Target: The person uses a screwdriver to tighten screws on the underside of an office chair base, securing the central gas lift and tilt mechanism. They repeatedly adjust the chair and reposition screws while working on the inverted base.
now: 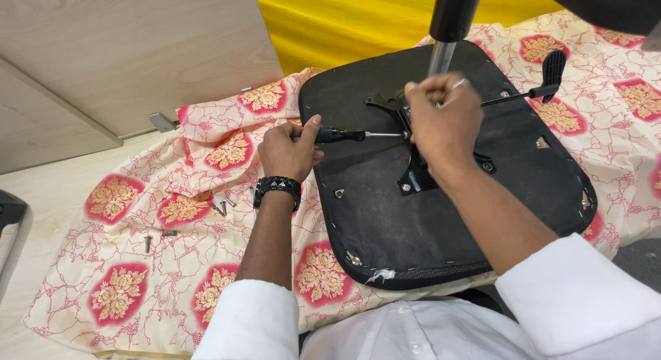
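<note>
Chair seat [441,215], black and turned underside up, lies on a flowered cloth [138,263] spread over the bench, with its metal mechanism plate [416,174] in the middle and the gas column [444,36] rising from it. The left hand [290,151] is closed around the black handle of a screwdriver [348,134], whose shaft runs level toward the plate; the right hand [444,119] is curled shut over the spot where the tip meets the mechanism. Judging by this, the fastening work is partway: one bolt head shows seated at the plate's near end, while several loose screws [158,237] lie on the cloth to the left, well apart from the seat. Whether they came out or wait to go in cannot be told. The right hand hides the screwdriver tip and whatever its fingers pinch, the column's top is cut off by the frame edge, and the lever [544,84] to the right is only partly clear.
</note>
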